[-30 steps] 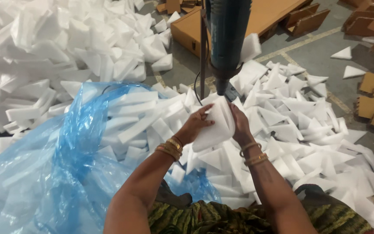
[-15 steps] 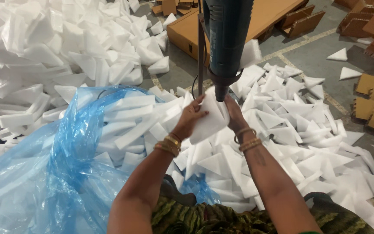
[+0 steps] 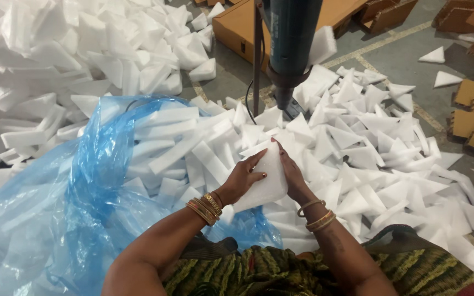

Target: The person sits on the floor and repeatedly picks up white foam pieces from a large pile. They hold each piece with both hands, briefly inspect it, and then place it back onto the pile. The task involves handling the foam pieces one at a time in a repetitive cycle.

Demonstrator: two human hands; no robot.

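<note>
Foam block (image 3: 263, 178) lower, below cutter (image 3: 291, 49).

One blue plastic bag (image 3: 56, 219), one hanging tool (image 3: 289, 49), countless white foam pieces (image 3: 357, 142)

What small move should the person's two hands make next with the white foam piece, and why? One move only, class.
Probably lift the foam piece up toward the tip of the hanging blue tool. Left hand and right hand grip it from both sides, and it sits below the tool, apart from it.
</note>
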